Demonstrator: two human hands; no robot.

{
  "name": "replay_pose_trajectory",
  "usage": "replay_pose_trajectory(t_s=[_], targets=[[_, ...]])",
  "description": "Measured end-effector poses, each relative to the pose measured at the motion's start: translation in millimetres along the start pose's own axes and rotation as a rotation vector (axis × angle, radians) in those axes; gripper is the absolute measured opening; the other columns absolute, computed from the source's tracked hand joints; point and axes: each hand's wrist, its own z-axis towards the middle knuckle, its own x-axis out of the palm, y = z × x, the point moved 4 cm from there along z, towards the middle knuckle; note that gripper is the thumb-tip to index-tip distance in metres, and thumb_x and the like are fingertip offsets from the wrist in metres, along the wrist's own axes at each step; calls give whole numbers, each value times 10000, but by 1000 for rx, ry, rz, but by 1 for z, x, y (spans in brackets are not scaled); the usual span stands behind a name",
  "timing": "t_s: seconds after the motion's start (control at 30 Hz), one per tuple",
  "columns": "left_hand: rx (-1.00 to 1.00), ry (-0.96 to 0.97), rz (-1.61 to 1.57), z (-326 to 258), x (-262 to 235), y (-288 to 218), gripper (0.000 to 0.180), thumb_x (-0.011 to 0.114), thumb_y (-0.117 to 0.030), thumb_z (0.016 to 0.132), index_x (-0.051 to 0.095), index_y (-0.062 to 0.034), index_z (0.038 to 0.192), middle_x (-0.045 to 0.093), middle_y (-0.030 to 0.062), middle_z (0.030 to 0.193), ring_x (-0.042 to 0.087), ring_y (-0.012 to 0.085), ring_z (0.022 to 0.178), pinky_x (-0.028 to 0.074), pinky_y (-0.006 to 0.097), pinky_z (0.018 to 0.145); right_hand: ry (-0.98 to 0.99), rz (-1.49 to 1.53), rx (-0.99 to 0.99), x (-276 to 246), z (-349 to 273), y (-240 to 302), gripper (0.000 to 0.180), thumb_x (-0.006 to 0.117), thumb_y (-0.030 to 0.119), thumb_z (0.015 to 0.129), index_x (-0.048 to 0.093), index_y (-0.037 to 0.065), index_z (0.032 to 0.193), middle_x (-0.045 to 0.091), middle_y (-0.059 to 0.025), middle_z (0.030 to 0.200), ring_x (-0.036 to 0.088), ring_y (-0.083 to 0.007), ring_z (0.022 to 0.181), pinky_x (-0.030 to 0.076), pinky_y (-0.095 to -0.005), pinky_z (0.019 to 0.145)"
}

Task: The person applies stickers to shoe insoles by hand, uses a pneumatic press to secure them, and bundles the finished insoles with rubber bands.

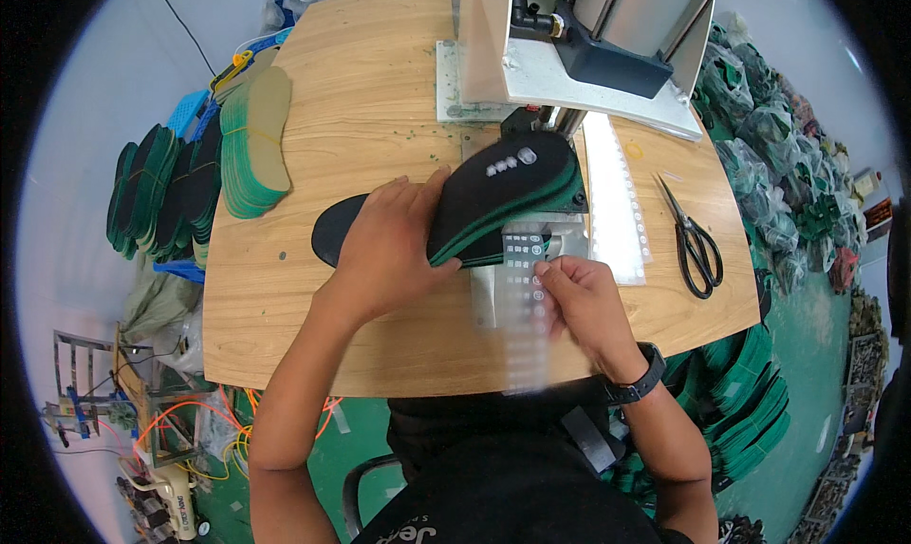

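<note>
My left hand (pixel 389 250) is wrapped round a stack of black insoles (pixel 503 188) with green edges, tilted up at the front of a press. White printed marks show on the top one. Another black insole (pixel 335 229) lies flat on the table, partly hidden under that hand. Between thumb and fingers, my right hand (pixel 581 302) pinches a clear strip of printed transfers (pixel 525 269). The strip hangs down toward the table's near edge, its lower end blurred. Its upper end meets the lower edge of the insoles; whether it touches them I cannot tell.
The press (pixel 607 79) stands at the back of the wooden table (pixel 361 79). Black-handled scissors (pixel 697 245) and white transfer sheets (pixel 615 212) lie to the right. Banded beige insoles (pixel 258 140) sit at the left edge, with black-green bundles (pixel 157 188) beyond. Bagged pieces (pixel 769 155) line the right side.
</note>
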Motion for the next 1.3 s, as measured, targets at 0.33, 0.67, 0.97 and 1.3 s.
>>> replay_pose_trajectory(t_s=[0.33,0.67,0.97,1.3], targets=[[39,-14,10,1,-1,-3,919,724,-261,705,229,-40,1447,540,240,1183,463,410,1177,312,424,1084,-40,-19,-45,1,0,3,266,553,180,934,563,-1,739,544,-34,580,514,-94,426,413,-219,357],[-20,-40,-183,2,-6,-2,923,710,-111,637,262,-56,1443,567,240,1123,531,414,1031,438,415,922,-99,254,-42,-28,-5,-3,185,536,145,944,607,-21,902,633,-34,726,592,-92,583,497,-227,530],[-128,-415,-759,-6,-24,27,715,617,22,645,450,-57,1336,654,81,937,605,142,817,473,252,772,50,-96,15,-8,14,4,244,540,181,942,601,16,772,589,-32,608,548,-86,451,465,-217,370],[-266,-344,-816,-10,-22,31,368,618,-2,675,593,1,1042,616,15,787,533,83,689,460,239,662,20,-154,4,-7,15,8,302,570,216,936,589,35,695,560,-19,541,505,-74,402,392,-206,330]])
